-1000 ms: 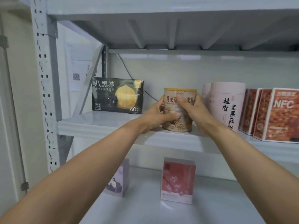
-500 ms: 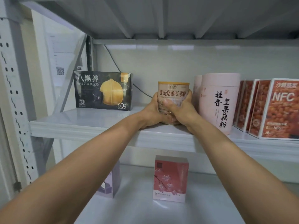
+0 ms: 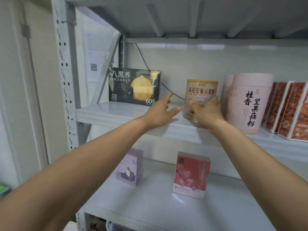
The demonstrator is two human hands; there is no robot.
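Middle shelf (image 3: 116, 112) of a grey painted-steel rack, with smooth sheet-metal decks and a perforated upright post (image 3: 65, 72) at the left.

Centre: a cylindrical soy-milk powder can (image 3: 201, 90) stands upright on the deck near its front edge. It has a glossy beige label with brown characters and a gold lid band. Just beside it on the right stands a taller matte pale-pink paper tube (image 3: 250, 104) printed with black brush characters. Whether the two touch cannot be told.

The right hand (image 3: 208, 112) lies against the lower front and right side of the can. Its fingers are smeared by motion blur, so it cannot be told whether they clasp the can or only rest on it.

The left hand (image 3: 160, 112) hovers apart from the can on its left. It holds nothing: the palm is turned inward, the fingers are spread and straight, and the thumb points toward the can.

Left: a flat rectangular black carton (image 3: 134, 86) with a glossy front and a yellow picture stands well apart from the can. A thin dark cable (image 3: 143, 59) runs down the back wall behind it.

Far right: upright orange-red snack boxes (image 3: 298, 110) with white edges stand in a row.

Lower deck: a pink-red blossom-printed box (image 3: 191, 175) and a lilac box (image 3: 129, 167), both upright cardboard cuboids.
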